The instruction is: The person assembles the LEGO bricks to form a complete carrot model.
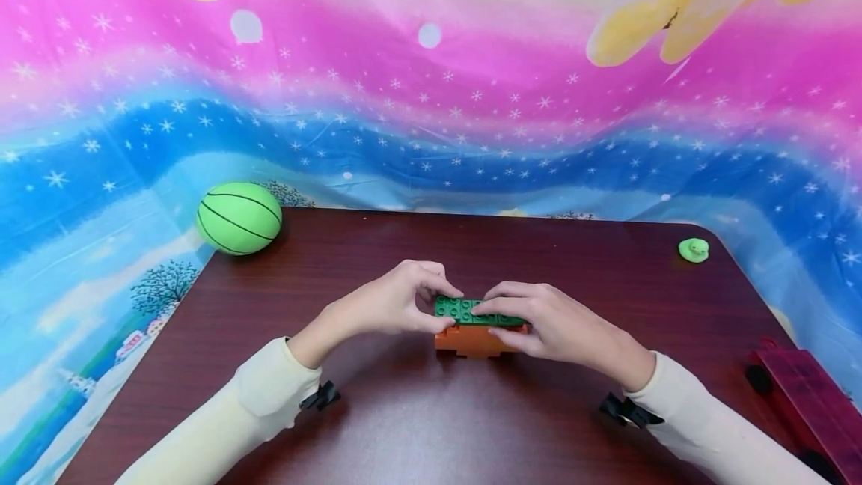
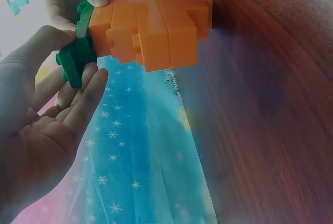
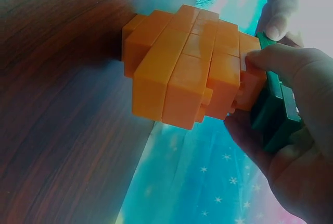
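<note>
A build of orange toy blocks [image 1: 474, 341] stands on the table, stepped in layers and widest about its middle. Green studded blocks [image 1: 465, 310] cap its top. The left hand [image 1: 402, 299] pinches the left end of the green blocks [image 2: 78, 60], its thumb on one side and fingers on the other. From the right, the right hand [image 1: 555, 322] grips the top of the build. Its thumb lies against the upper orange blocks [image 3: 177, 67], close below the green blocks [image 3: 270, 104], and its other fingers reach over the green top. The hands partly cover the green layer.
A green ball [image 1: 239, 218] with black lines sits at the table's back left corner. At the back right is a small green duck [image 1: 694, 250]. A dark red toy vehicle [image 1: 808, 403] with black wheels stands at the right edge. Printed cloth [image 1: 431, 111] hangs behind.
</note>
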The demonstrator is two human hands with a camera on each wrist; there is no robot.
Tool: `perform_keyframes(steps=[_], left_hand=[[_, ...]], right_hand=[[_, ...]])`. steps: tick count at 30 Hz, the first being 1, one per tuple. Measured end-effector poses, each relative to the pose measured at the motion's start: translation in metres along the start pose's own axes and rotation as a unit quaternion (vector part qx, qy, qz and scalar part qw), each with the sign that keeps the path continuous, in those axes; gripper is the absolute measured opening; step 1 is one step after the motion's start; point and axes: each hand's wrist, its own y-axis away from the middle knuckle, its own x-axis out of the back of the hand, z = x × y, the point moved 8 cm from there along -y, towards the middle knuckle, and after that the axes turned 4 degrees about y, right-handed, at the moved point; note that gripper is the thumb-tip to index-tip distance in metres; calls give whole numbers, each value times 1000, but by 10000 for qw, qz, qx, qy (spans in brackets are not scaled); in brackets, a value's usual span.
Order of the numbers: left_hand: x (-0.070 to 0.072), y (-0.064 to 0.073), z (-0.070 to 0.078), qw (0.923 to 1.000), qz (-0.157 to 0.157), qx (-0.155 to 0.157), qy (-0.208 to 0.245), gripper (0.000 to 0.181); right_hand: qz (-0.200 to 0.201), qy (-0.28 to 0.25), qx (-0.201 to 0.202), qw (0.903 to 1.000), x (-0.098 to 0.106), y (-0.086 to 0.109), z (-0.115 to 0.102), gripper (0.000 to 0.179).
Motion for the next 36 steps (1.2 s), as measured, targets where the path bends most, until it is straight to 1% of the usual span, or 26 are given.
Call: perform_keyframes(steps=[4,7,12,15,20,23,27,30,33,36], left_hand=[[-1,0,1,10000,-19,-56,35,30],[-1,0,1,10000,44,-68,-4,30],[-1,3,1,9993,188,-119,-298,30],[-1,5,1,9986,238,-184,-431,29],[-1,5,2,9981,218,-287,-506,29],[-1,5,4,9976,189,-324,-590,30],[-1,6,8,9949,230,-495,-853,31],[-1,6,13,9901,352,-729,-1147,32],[-2,6,18,9839,506,-973,-1409,29],[-2,7,20,9817,596,-1112,-1429,23]], right_hand=[[11,-130,41,9999,0,0,0,35],[16,-131,66,9999,0,-1,0,35],[-48,-101,93,9999,0,-2,0,34],[-98,-173,138,9997,0,-3,1,34],[-118,-307,202,9993,1,-3,1,34],[-85,-210,176,9996,4,-1,1,37],[193,131,100,9997,12,3,2,41],[477,354,-42,9982,20,8,4,42],[679,453,-246,9964,24,15,9,40],[814,419,-334,9952,25,20,11,35]])
